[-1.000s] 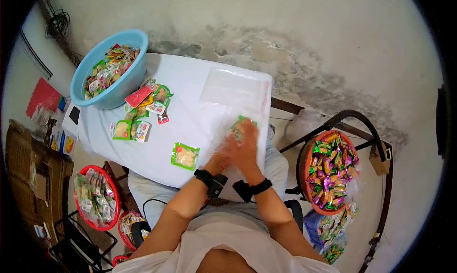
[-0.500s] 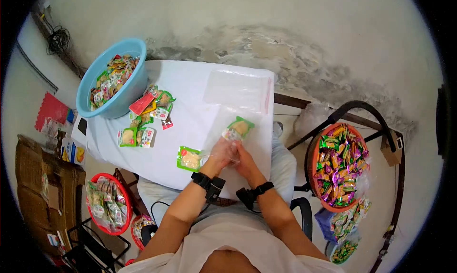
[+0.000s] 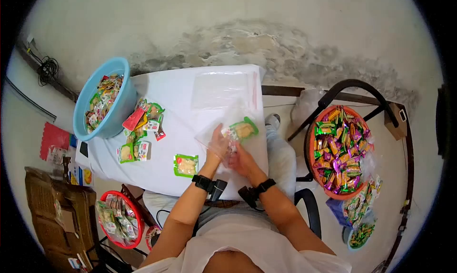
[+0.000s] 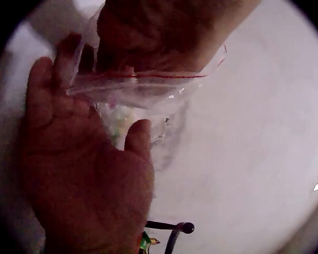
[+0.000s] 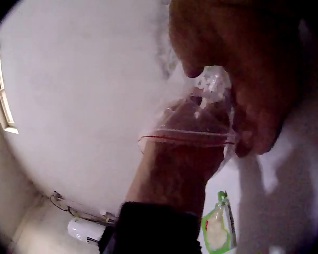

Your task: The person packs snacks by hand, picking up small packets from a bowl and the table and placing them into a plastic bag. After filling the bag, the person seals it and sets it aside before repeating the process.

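Note:
Both hands work at a clear plastic bag with a red line along its mouth. My left hand reaches through that mouth, its fingers fairly straight against the film. From the outside, my right hand holds the bag between thumb and fingers. A green-edged packet of pale food shows inside the bag, just beyond the fingers in the head view. Something whitish lies by my right thumb in the right wrist view. Another green-edged packet lies flat on the white table, left of my left wrist.
Flat clear bags lie at the table's back right. Mixed snack packets are heaped beside a full blue basin. An orange basket of wrapped candies stands right on a black chair; a red basket stands lower left.
My left hand has shifted to the left side of the bagged packet, its fingers now pointing forward. The packet has tipped toward the right. The head view has shifted slightly.

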Tool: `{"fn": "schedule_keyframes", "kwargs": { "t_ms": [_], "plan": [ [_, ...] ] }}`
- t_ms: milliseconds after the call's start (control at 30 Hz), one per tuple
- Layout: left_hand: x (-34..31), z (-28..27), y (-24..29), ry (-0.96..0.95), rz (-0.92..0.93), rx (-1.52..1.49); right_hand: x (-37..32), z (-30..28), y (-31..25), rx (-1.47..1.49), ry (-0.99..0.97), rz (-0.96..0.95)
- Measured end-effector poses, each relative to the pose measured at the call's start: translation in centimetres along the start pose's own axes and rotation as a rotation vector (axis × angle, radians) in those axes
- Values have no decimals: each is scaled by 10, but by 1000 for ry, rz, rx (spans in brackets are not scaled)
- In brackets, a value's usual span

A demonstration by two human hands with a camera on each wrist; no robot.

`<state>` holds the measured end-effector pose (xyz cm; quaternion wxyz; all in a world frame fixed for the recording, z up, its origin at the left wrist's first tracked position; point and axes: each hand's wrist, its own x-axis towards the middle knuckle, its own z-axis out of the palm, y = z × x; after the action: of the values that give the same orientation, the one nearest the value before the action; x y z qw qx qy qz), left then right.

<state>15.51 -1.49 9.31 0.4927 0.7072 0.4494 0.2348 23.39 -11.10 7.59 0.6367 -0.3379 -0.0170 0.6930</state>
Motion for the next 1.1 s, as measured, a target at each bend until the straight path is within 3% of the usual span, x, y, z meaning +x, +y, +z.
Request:
{"fn": "schedule_keyframes", "kwargs": {
  "t_ms": [67, 133, 200, 233, 333, 367, 400, 433, 500, 567, 633, 700, 733, 800, 833, 900, 1100],
  "plan": [
    [4, 0, -9, -35, 52, 40, 2, -12, 1, 11, 22, -27],
    [9, 6, -22, -68, 107, 78, -7, -5, -9, -82, 306, -201],
    [8, 11, -26, -181, -106, -329, -12, 2, -17, -76, 334, -217],
    [8, 10, -24, -182, -105, -330, -13, 4, -19, -67, 362, -226],
    [-3, -5, -8, -242, -19, -238, -4, -9, -12, -100, 279, -294],
    [-8, -11, 1, -61, 240, 80, 9, -23, -1, -105, 277, -297],
    [-8, -12, 8, 118, 509, 389, 26, -47, 13, -424, 216, -421],
    [-6, -12, 7, 106, 480, 365, 30, -65, 13, -745, 183, -558],
    [-3, -6, -6, 92, 538, 467, -10, -26, -9, -1358, 213, -865],
    [-9, -6, -7, 76, 654, 402, -14, 16, -19, -258, 301, -521],
    [-16, -7, 5, 41, 721, 336, 31, -13, -11, -308, 376, -365],
    [-17, -8, 5, 36, 482, 160, 36, -19, -14, -312, 294, -335],
    [-15, -9, 7, 25, 493, 158, 37, -23, -16, -327, 201, -275],
    [-11, -12, 4, -26, 280, 83, 40, -30, -16, -384, 134, -252],
    [-8, -13, 0, -29, 280, 83, 42, -33, -14, -443, 55, -213],
    [0, -12, -12, -127, 117, -101, 41, -32, -14, -397, 86, -215],
    [8, -5, -24, -135, 157, -223, 16, -3, -26, -231, 162, -192]
  ]
}}
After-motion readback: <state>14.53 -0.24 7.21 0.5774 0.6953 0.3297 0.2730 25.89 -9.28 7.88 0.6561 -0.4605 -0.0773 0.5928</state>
